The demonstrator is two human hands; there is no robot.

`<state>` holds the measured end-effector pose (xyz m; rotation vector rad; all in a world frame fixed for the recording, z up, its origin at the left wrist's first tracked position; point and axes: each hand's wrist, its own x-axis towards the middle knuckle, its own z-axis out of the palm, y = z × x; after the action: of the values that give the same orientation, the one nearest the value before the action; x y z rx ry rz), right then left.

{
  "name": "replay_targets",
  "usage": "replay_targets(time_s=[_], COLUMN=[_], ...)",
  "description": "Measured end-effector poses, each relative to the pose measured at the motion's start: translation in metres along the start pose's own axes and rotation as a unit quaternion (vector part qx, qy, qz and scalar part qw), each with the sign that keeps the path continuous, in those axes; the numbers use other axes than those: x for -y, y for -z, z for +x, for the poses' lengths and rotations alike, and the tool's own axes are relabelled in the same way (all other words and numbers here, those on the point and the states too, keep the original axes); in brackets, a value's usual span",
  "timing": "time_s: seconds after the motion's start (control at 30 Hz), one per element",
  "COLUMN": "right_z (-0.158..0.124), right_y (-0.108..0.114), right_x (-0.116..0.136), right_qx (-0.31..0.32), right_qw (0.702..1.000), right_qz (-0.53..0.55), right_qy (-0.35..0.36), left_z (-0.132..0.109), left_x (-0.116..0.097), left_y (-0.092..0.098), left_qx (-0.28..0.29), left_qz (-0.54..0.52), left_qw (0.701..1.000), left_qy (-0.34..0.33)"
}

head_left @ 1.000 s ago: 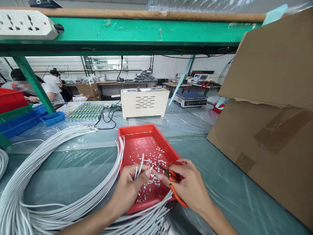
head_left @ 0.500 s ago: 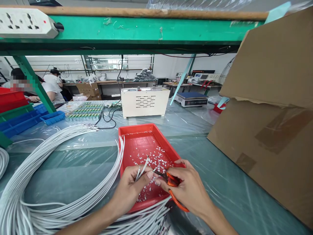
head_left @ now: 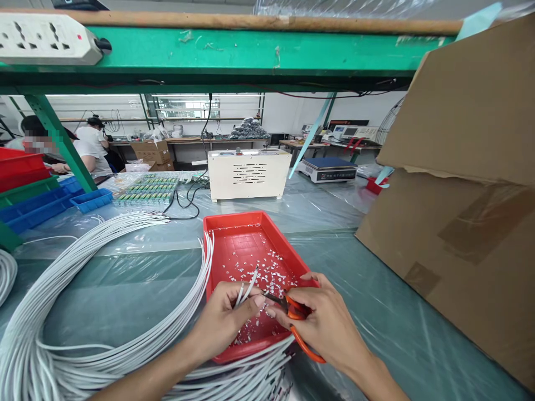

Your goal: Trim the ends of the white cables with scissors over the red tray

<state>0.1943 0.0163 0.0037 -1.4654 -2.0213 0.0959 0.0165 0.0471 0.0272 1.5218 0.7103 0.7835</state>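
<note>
My left hand (head_left: 234,314) is closed around a few white cables (head_left: 251,285), whose ends stick up between thumb and fingers. In my right hand (head_left: 324,312) is a pair of orange-handled scissors (head_left: 307,346), its dark blades pointing left at the left thumb and fingertips. Whether the blades touch a cable is too small to make out. Both hands are above the near part of a red tray (head_left: 234,245) scattered with small white scraps (head_left: 273,273). A large bundle of white cables (head_left: 45,317) curves along the left, with loose ends below the tray.
A cream metal box (head_left: 249,177) stands behind the tray, with a scale (head_left: 328,169) to its right. A big cardboard box (head_left: 460,234) blocks the right side. Overhead runs a green shelf beam (head_left: 251,53). Blue bins (head_left: 91,200) sit left; co-workers (head_left: 90,142) are farther back.
The view has shifted very slightly. Both hands keep their places over the tray, and the cable ends in my left hand lean a little more to the right.
</note>
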Motion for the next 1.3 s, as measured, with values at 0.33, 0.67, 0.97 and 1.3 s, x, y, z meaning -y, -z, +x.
replay_targets(time_s=[0.33, 0.67, 0.97, 1.3], right_z=[-0.001, -0.004, -0.001, -0.001], right_y=[0.002, -0.003, -0.001, 0.005], right_x=[0.004, 0.009, 0.008, -0.002], right_qx=[0.030, 0.004, 0.011, -0.051], right_qw=[0.999, 0.999, 0.999, 0.995], right_qz=[0.021, -0.007, -0.004, 0.091], right_qy=[-0.017, -0.037, -0.049, 0.006], left_z=[0.002, -0.009, -0.006, 0.001], left_x=[0.005, 0.008, -0.002, 0.003], left_y=[-0.001, -0.009, -0.008, 0.001], left_qx=[-0.049, -0.146, -0.041, 0.043], left_qz=[0.012, 0.250, 0.180, 0.032], left_qw=[0.999, 0.948, 0.981, 0.998], left_qy=[-0.008, -0.129, -0.064, 0.027])
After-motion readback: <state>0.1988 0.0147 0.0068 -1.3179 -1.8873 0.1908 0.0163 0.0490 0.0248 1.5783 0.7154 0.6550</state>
